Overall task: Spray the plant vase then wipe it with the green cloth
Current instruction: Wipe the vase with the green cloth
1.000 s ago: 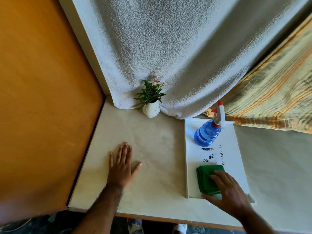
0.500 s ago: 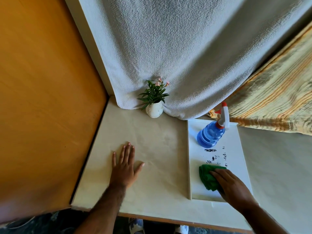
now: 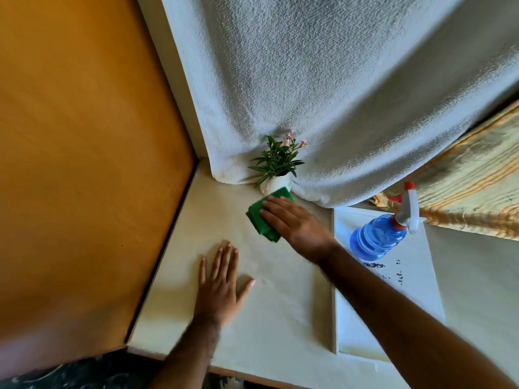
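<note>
A small white plant vase (image 3: 270, 185) with green leaves and pink flowers stands at the back of the cream table (image 3: 280, 304), against a hanging white towel. My right hand (image 3: 295, 223) reaches across and holds the folded green cloth (image 3: 259, 217), whose top edge touches the vase's front. The cloth hides the vase's lower part. My left hand (image 3: 220, 284) lies flat on the table, fingers spread, holding nothing. The blue spray bottle (image 3: 379, 237) with a white and red trigger stands on the white tray (image 3: 365, 343) at the right.
An orange wall panel (image 3: 84, 164) borders the table on the left. The white towel (image 3: 337, 94) hangs behind the vase, and a striped yellow fabric (image 3: 463, 192) lies at the right. The tray carries dark specks near the bottle. The table's front edge runs just below my left forearm.
My right hand lifted the green cloth off the tray and carried it left and back to the vase. The left hand stayed flat. The camera moved closer.
</note>
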The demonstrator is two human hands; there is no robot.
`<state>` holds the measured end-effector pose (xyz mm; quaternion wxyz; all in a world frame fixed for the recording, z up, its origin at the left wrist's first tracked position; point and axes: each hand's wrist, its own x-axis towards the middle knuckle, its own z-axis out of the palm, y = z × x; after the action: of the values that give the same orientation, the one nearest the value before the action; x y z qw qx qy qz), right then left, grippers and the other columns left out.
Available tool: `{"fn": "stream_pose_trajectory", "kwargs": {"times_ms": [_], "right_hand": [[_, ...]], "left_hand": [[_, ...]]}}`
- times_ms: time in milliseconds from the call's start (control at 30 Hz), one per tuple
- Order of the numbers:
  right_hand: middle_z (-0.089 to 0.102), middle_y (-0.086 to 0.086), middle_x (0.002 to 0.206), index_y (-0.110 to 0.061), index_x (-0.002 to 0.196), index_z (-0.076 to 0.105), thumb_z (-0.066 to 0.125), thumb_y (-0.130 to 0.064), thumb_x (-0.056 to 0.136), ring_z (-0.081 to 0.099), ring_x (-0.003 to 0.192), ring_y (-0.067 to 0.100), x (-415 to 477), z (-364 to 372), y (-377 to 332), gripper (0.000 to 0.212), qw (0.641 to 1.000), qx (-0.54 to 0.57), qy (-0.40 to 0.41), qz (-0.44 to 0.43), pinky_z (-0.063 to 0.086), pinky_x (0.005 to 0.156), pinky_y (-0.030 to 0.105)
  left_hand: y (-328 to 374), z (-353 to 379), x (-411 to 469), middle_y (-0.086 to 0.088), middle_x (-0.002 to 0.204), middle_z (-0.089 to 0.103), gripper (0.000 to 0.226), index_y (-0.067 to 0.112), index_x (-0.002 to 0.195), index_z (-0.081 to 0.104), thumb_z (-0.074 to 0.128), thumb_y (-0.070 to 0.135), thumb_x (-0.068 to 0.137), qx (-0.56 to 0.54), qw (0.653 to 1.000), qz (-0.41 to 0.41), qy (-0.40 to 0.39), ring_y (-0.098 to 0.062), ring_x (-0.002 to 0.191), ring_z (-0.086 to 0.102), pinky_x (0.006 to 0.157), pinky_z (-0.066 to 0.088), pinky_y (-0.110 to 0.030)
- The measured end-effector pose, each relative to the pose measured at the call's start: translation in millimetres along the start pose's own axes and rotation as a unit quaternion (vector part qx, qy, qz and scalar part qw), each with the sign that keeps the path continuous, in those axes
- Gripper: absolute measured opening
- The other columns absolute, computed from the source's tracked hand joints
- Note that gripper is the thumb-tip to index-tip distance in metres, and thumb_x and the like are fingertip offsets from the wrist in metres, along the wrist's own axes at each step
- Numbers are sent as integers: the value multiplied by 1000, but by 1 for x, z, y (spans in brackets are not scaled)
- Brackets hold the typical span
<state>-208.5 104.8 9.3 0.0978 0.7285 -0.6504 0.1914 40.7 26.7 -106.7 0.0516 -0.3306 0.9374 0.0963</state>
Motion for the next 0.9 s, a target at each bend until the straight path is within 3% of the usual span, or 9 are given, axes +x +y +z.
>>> {"fn": "stream_pose_trajectory", "kwargs": {"times_ms": [133,333,600,767,900], "right_hand": [[67,26,130,6,124,69,73,8,88,62,123,42,32,17,19,37,997,-25,-8,-73,52,101,55],[71,27,122,7,115,73,82,11,78,68,113,44,46,30,42,37,996,-16,-33,-80,56,94,57],[67,32,125,9,112,73,85,15,71,63,117,50,35,64,55,43,993,51,-75,-72,44,101,57],[63,33,131,9,122,69,74,21,78,57,124,53,28,83,45,46,986,118,-113,-26,49,102,62],[57,29,140,6,130,65,53,32,68,47,136,50,30,73,42,69,975,160,-155,16,45,107,62]], "left_hand": [[-4,5,1,-8,173,17,90,16,164,13,21,76,97,5,1000,-1,9,-28,160,14,126,25,-63],[-6,9,2,-8,174,18,89,16,164,13,26,75,98,0,1000,4,22,-27,160,16,125,26,-63],[-8,14,3,-5,175,16,91,18,164,11,30,75,97,-2,999,2,35,-24,161,13,126,23,-62],[-10,16,3,-6,175,15,90,18,164,11,30,75,97,-2,999,1,36,-24,161,14,126,22,-62],[-10,15,2,-6,175,14,91,18,164,10,30,75,97,-1,1000,0,30,-24,161,13,126,23,-63]]}}
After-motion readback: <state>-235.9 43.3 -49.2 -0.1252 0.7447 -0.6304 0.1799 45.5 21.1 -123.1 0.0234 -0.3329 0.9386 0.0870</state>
